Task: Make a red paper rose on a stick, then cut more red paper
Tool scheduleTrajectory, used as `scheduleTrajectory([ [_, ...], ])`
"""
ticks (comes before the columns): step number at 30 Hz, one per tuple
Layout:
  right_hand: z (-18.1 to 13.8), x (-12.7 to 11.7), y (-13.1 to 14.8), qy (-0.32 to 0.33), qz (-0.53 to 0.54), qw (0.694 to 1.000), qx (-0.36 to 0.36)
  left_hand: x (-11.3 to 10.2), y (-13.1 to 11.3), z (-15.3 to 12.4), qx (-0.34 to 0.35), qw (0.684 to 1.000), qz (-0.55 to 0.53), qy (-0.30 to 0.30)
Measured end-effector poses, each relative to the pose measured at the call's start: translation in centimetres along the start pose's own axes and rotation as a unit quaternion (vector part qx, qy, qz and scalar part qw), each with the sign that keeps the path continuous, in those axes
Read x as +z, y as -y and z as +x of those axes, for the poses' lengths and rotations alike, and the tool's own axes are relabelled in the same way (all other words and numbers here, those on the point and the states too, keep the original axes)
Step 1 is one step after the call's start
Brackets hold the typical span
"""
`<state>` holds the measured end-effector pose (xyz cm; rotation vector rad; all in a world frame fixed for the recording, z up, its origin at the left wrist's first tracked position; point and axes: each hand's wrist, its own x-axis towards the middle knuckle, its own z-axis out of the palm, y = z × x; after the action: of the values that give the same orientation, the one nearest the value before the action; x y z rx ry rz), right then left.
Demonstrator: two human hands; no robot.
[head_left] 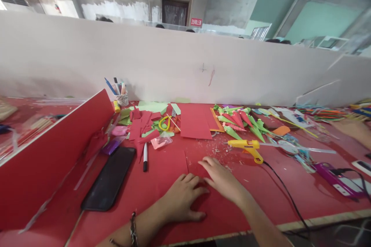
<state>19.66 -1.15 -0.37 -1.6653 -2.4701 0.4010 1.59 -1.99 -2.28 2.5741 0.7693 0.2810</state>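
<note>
My left hand [184, 197], a bracelet on its wrist, lies with spread fingers on what looks like a sheet of red paper [169, 164], hard to tell from the red table. Close by on the right, my right hand [222, 179] rests with its fingers stretched out near that sheet's edge. Neither hand grips anything I can see. Beyond them lie a stack of red paper [195, 121] and red and green paper cones [239, 117]. A marker [145, 157] lies ahead of my left hand, and a yellow glue gun [245, 146] is to the right.
A black phone [109, 179] lies at the left, beside a red divider [58, 154]. Paper scraps [142, 123] and a pen cup [122, 98] stand further back. The glue gun's cord [285, 185] crosses the right side toward a purple power strip [336, 181]. Another person's arm [355, 129] reaches in at right.
</note>
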Motion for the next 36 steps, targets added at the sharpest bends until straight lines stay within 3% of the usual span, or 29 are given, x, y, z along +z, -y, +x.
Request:
scheduleTrajectory([
  [6,-1.9,1.9,-0.5,-0.067,0.04,0.995,0.07,-0.3,0.1,0.0,0.009,1.0,-0.009,0.002],
  [14,-1.8,1.4,0.1,-0.053,0.02,0.991,0.121,-0.2,0.4,-0.2,0.02,1.0,-0.016,0.005],
  [24,-1.1,0.8,0.0,-0.129,-0.008,0.985,0.111,-0.5,0.4,-0.4,0.028,0.999,-0.038,-0.004],
  [26,-0.7,0.1,0.3,-0.152,-0.01,0.982,0.108,-0.8,0.4,-0.3,0.015,0.997,-0.069,-0.032],
  [28,-0.2,-0.6,1.1,-0.17,0.006,0.981,0.093,-1.2,0.5,-0.2,-0.034,0.987,-0.118,-0.103],
  [32,0.7,-1.7,3.8,-0.172,0.075,0.982,0.026,-1.8,1.0,0.1,-0.154,0.928,-0.221,-0.257],
  [36,1.3,-2.1,6.0,-0.146,0.131,0.98,-0.027,-2.7,1.8,0.3,-0.202,0.901,-0.236,-0.303],
])
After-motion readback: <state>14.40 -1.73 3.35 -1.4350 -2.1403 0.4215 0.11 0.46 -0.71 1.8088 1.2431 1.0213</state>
